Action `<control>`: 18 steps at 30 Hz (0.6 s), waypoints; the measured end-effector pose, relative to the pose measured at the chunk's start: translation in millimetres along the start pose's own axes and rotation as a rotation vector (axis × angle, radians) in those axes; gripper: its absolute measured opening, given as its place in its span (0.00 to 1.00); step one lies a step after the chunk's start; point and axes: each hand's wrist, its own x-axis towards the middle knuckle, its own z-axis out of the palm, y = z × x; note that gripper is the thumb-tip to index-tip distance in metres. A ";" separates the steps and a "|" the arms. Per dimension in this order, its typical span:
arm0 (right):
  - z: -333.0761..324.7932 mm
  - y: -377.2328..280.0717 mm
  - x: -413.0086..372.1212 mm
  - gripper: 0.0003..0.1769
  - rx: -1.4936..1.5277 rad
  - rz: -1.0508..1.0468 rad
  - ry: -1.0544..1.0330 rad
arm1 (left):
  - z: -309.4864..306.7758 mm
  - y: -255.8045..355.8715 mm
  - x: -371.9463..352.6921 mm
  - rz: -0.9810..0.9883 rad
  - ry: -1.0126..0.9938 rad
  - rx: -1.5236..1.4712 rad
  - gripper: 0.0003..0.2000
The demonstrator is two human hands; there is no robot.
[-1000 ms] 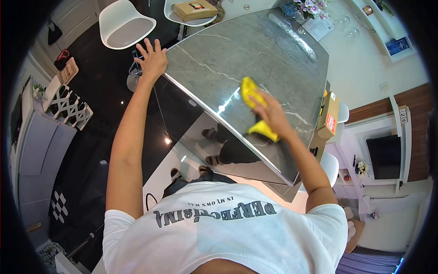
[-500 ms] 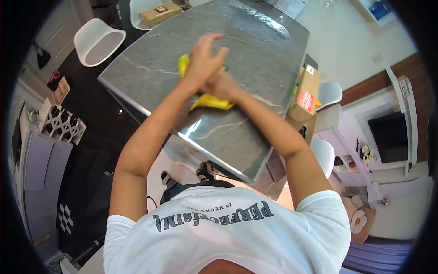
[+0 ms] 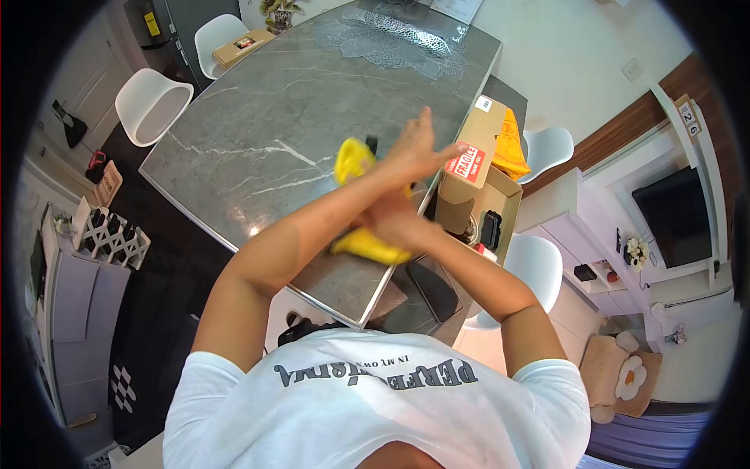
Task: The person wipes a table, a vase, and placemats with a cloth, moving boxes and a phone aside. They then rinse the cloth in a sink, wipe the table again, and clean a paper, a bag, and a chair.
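Observation:
Over the grey marbled table, my left hand is raised with its fingers spread and holds nothing. Its wrist crosses above my right hand, which is blurred and lies against a yellow cloth. The left forearm hides the fingers of that hand. The cloth shows on both sides of the crossed wrists, near the table's right edge. A small dark object stands out beside the cloth's upper part; what it is I cannot make out.
A box with a red fragile label and an open carton are right of my hands. Below them lies a dark flat object. White chairs stand around, and a lace runner covers the far end.
The view has shifted, and more of the boxes shows. My hands and the cloth are now nearer the table's right edge. The left hand reaches further right, its fingers still spread.

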 end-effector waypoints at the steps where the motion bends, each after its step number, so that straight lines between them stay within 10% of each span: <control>1: 22.9 -23.8 -21.4 0.39 -0.076 -0.035 0.056 | -8.2 -3.0 -1.4 0.010 0.081 0.004 0.52; 3: 16.4 -54.7 -54.9 0.49 -0.193 -0.633 -0.176 | -30.6 -6.6 -2.0 0.030 0.178 0.010 0.49; 6: 3.3 -46.2 -45.7 0.48 -0.354 -0.654 -0.243 | -69.8 -6.5 -20.1 0.013 0.326 -0.014 0.44; 9: -48.4 -31.2 -0.4 0.54 -0.780 0.070 -0.454 | -96.9 -8.7 -46.1 0.055 0.467 -0.055 0.40; 12: -86.1 28.6 60.3 0.56 -0.752 0.193 -0.491 | -105.0 -17.0 -75.4 -0.079 0.529 -0.144 0.37; 18: -187.1 168.4 149.2 0.21 -0.877 0.409 -0.536 | -116.5 -32.3 -135.9 -0.190 0.605 -0.053 0.34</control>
